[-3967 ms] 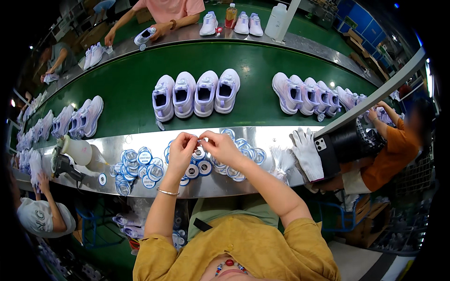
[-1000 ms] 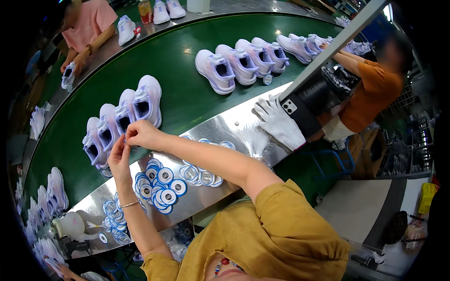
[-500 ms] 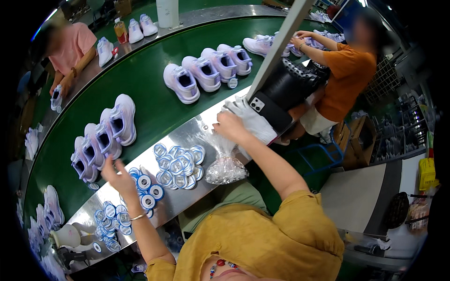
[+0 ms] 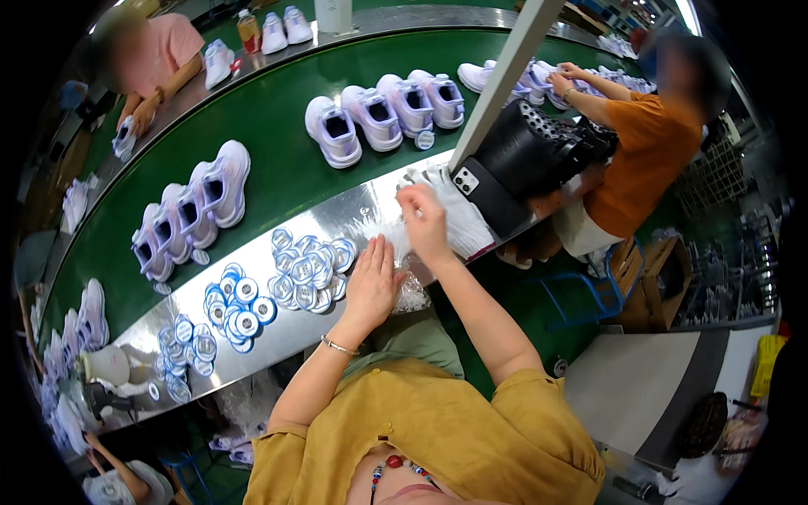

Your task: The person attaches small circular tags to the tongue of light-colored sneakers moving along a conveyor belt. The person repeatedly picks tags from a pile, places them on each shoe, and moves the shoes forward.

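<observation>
My left hand [image 4: 374, 284] lies with fingers stretched out and together, over the clear plastic bag [image 4: 411, 296] on the bench's near edge. Beside it, my right hand [image 4: 424, 220] is raised with its fingers curled in; whatever they hold, if anything, is too small to see. Thin clear plastic strands [image 4: 367, 225] are spread on the metal under and beyond my hands. Left of them are piles of round blue-and-white tags [image 4: 310, 271]. Pale lilac sneakers [image 4: 220, 187] stand in a row on the green belt, with a round tag [image 4: 199, 257] by one of them.
More sneakers [image 4: 408, 109] stand farther along the belt [image 4: 278, 118]. White gloves [image 4: 459, 215], a dark phone [image 4: 475, 189] and a black bag [image 4: 526, 151] lie right, by a slanted post [image 4: 505, 80]. A person in orange [image 4: 648, 151] and one in pink [image 4: 164, 59] handle shoes.
My left hand has come right, from the left sneakers to the plastic bag, and is flattened. My right hand has risen slightly from the strands. The view has shifted a little.
</observation>
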`<control>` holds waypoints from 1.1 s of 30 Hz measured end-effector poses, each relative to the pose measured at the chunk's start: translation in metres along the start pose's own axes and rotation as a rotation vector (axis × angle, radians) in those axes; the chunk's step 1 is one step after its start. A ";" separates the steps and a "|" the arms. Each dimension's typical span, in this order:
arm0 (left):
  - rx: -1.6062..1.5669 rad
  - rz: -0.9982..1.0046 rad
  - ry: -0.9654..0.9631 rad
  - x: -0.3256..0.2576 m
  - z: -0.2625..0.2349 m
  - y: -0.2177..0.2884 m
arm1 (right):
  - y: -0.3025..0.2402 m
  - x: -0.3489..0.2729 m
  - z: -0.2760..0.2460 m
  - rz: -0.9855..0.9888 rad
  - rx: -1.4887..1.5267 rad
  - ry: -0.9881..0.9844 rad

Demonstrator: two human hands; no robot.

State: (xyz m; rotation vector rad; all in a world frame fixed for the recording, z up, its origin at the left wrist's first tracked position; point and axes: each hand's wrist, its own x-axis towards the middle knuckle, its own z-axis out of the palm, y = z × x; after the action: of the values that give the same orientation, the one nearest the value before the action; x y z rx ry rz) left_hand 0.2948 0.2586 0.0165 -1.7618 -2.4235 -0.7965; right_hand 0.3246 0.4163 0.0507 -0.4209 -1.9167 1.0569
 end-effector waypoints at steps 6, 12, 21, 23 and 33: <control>-0.012 -0.019 0.003 -0.001 0.002 0.002 | -0.047 0.043 -0.030 0.128 0.349 0.232; -0.110 -0.115 0.289 -0.009 -0.023 0.002 | -0.051 0.020 -0.045 0.491 0.735 -0.031; 0.038 -0.468 0.247 -0.042 -0.069 -0.074 | -0.049 -0.024 -0.021 0.721 0.559 -0.327; -0.021 -0.482 0.261 -0.041 -0.071 -0.074 | -0.053 -0.026 -0.014 0.689 0.521 -0.394; -0.916 -0.804 0.274 -0.047 -0.083 -0.071 | -0.045 -0.061 0.039 0.573 0.317 -0.585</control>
State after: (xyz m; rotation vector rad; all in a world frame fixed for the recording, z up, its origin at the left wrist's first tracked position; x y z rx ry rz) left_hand 0.2259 0.1666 0.0460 -0.5260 -2.7087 -2.2998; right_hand 0.3312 0.3312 0.0449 -0.5345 -2.1169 2.0065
